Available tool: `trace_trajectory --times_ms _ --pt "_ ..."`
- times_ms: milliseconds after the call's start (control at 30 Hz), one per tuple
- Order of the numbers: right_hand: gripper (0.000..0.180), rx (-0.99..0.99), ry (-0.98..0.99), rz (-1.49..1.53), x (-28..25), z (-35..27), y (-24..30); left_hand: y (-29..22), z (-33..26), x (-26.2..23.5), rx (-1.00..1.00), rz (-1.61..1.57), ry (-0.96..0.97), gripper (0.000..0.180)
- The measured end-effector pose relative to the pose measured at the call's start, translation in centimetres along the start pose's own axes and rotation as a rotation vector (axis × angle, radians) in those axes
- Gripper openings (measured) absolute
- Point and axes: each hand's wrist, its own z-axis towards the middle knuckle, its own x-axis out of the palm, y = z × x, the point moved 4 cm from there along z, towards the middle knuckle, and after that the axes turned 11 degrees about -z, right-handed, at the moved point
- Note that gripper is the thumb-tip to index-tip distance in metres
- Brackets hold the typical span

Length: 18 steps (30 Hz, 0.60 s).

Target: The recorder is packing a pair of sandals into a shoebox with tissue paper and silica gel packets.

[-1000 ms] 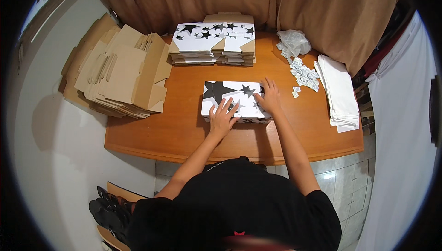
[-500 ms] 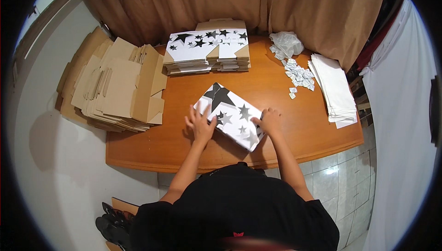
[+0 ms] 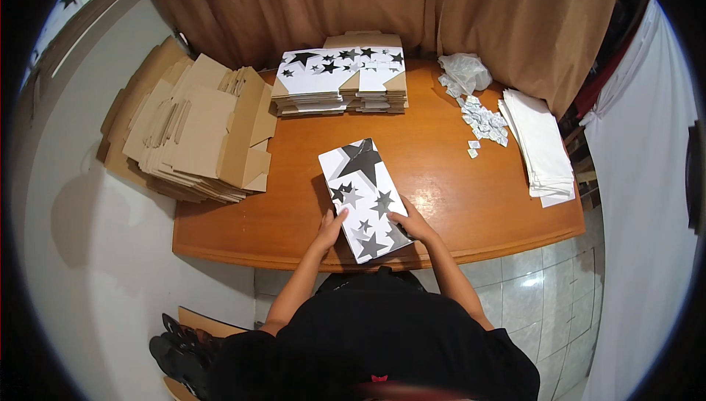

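Observation:
A closed white cardboard box (image 3: 362, 206) printed with black and grey stars is between my hands, over the near middle of the wooden table. Its long side points away from me, slightly turned. My left hand (image 3: 329, 230) grips the left side, thumb on the top edge. On the opposite side my right hand (image 3: 412, 224) grips the box with its thumb on the top and its fingers down along the side. Most of my fingers are hidden by the box.
Flat brown cardboard pieces (image 3: 195, 136) are stacked at the left of the table (image 3: 456, 202). Star-printed flat boxes (image 3: 309, 81) lie at the back. Small white packets (image 3: 485, 122), a clear plastic bag (image 3: 465, 74) and folded white cloths (image 3: 538, 147) lie at the right.
The box has turned clockwise and come nearer to me. My left hand, earlier spread on its left edge, now grips its side; my right hand has moved nearer and left along with it.

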Motion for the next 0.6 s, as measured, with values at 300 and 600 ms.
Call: trace_trajectory --times_ms 300,600 --pt "0.080 0.162 0.141 0.290 1.6 -4.1 -0.4 -0.8 -7.2 4.6 0.090 -0.299 0.045 0.058" --pt "0.080 0.065 0.311 0.261 5.5 -11.9 -4.4 6.2 -19.5 5.1 0.051 -0.638 -0.132 0.058"
